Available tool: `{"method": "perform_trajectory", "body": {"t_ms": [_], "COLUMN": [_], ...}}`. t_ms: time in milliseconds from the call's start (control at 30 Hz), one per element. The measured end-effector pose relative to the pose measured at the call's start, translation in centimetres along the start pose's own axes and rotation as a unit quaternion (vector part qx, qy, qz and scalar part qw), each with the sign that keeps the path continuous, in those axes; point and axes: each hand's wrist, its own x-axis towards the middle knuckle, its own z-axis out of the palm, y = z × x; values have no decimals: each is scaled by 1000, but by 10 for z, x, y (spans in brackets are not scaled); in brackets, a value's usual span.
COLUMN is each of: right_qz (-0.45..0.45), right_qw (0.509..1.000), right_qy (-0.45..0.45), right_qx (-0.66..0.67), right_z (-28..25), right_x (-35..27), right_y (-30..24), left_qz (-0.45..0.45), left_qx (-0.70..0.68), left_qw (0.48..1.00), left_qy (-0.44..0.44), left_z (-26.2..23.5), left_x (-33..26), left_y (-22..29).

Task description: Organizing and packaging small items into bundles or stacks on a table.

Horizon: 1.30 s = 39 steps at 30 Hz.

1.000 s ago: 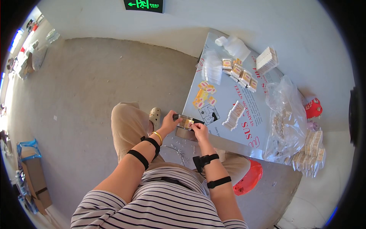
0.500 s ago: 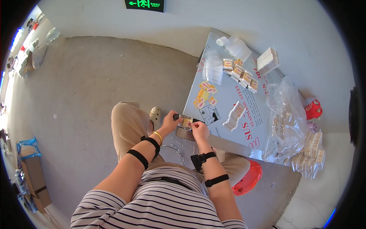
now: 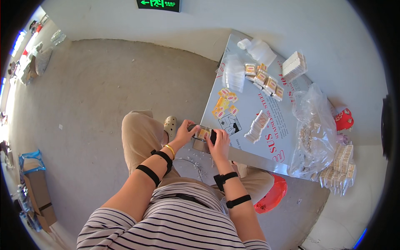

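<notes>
Over the near left edge of the table, my two hands hold a small flat pack [image 3: 202,133] between them. Thin pale sticks and a yellow-and-white card show on it, with black parts at both ends. My left hand [image 3: 183,133] is closed on its left end, thumb on top. My right hand [image 3: 220,145] grips the right end, its thumb by the card and its fingers over the black part. Just beyond lie loose yellow-and-white cards [image 3: 225,102]. A row of thin pale sticks [image 3: 257,126] rests to the right of my hands.
The metal-look table [image 3: 246,106] carries clear plastic sleeves [image 3: 233,74], filled small packs [image 3: 268,84] and a white stack [image 3: 294,66]. A large clear bag [image 3: 311,133] lies at its right, beside more stacked packs [image 3: 339,168]. A red bag [image 3: 273,196] sits below the table.
My right hand has shifted from pinching at the card to gripping the pack's right end, fingers laid over the black part. My left hand stays on the left end.
</notes>
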Motion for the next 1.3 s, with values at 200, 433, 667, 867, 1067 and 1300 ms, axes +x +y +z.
{"method": "perform_trajectory", "body": {"t_ms": [200, 433, 667, 867, 1067, 1300], "right_qz": [-74, -53, -51, -41, -30, -29], "right_qw": [989, 989, 987, 990, 988, 988], "right_qy": [-39, -37, -51, -37, -42, -55], "right_qx": [-120, -132, -143, -131, -147, -142], "right_z": [4, 20, 21, 29, 30, 26], "right_x": [-25, -21, -21, -21, -18, -18], "right_y": [4, -1, -2, -10, -19, -17], "left_qz": [-93, -40, -119, -136, -98, -79], "left_qx": [-105, -89, -102, -65, -45, -4], "left_qw": [990, 995, 977, 972, 978, 980], "left_qy": [9, -33, -142, -179, -179, -180], "left_z": [-7, -4, -15, -18, -20, -20], "left_x": [4, 5, 14, 25, 29, 28], "left_y": [-4, 7, 15, 15, 19, 17]}}
